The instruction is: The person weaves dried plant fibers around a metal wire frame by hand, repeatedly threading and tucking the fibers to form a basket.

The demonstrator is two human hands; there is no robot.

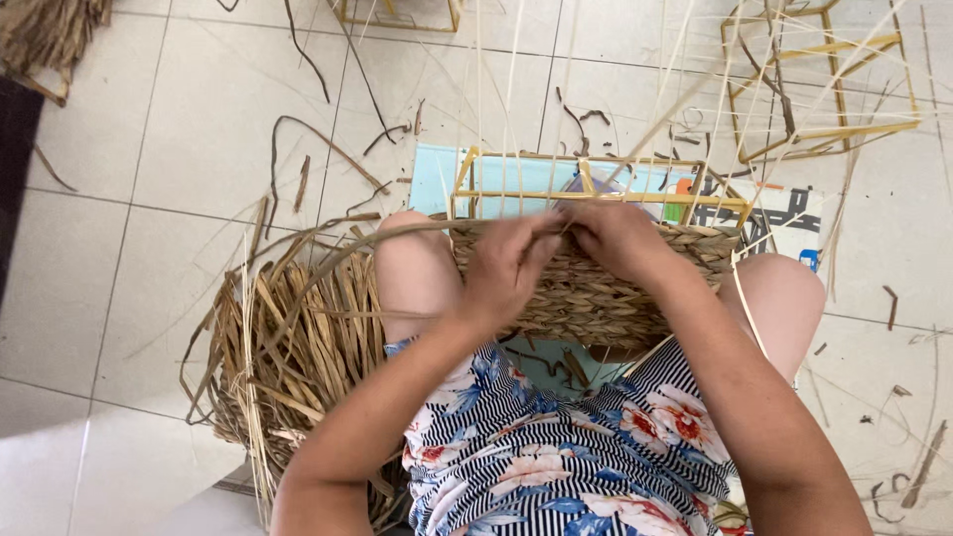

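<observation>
Head view, looking straight down onto the lap. Fingers of the left hand (506, 263) are curled narrow, pinching a flat dried strand (417, 230) right at the top edge of the woven band. Fingers of the right hand (611, 238) are also closed down on that edge, pressing the weave; whether they hold a separate strand I cannot tell, the knuckles hide it. The two hands touch each other at the fingertips.

The basket (596, 288) rests across both knees, its braided wall partly built up around a yellow wire frame (586, 189). Thin pale upright stakes (516, 89) rise from the frame toward the camera, loose at the top.

A bundle of dried grass (288, 347) lies on the tiled floor (179, 149) just beside the left knee, and the held strand arcs out of it. Scraps are scattered on the tiles. More empty wire frames (824, 89) stand further off, on the right side. A light blue sheet (437, 174) lies under the basket's far side.

Risks, judged from this position: the strand bends sharply at the pinch, and dry fibre could crack there. Loose stakes may slip out of line if the row is pulled tight unevenly. The basket sits only on the knees, so a hard tug could tilt it.
</observation>
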